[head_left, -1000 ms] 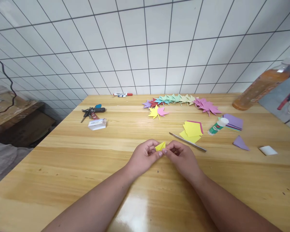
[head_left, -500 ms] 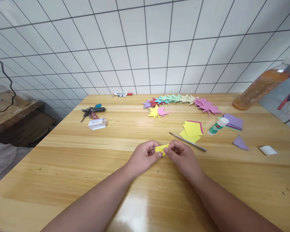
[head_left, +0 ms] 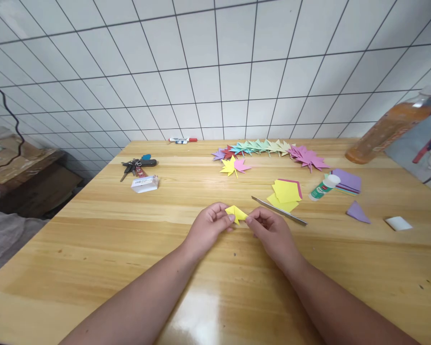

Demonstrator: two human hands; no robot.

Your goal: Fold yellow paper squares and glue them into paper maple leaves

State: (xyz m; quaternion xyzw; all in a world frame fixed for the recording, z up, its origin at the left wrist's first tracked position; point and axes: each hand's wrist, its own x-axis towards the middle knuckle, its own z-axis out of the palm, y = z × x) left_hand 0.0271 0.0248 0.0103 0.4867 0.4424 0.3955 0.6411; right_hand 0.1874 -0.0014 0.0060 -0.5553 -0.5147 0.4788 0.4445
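Note:
A small folded piece of yellow paper (head_left: 236, 212) is held up between both hands, with pointed flaps and creases showing. My left hand (head_left: 211, 225) pinches its left side between thumb and fingers. On the other side, my right hand (head_left: 272, 233) grips the right tip with thumb and forefinger. Just beyond the right hand lies a thin metal craft knife (head_left: 279, 211). Behind that rest several yellow paper sheets (head_left: 286, 191) with a dark pink edge under them. Farther back are a yellow paper leaf (head_left: 228, 166) and a pink one (head_left: 242, 166).
Folded paper leaves (head_left: 262, 147) in several colours line the back. At right are a glue stick (head_left: 324, 187), purple paper stack (head_left: 346, 180), purple folded triangle (head_left: 357, 212), white block (head_left: 398, 223) and drink bottle (head_left: 391, 127). Keys (head_left: 136, 166), a small box (head_left: 144, 184) and markers (head_left: 183, 140) lie left.
The yellow paper has been turned and its flaps now spread into points. My left hand has shifted slightly left and up, so the hands are a little farther apart.

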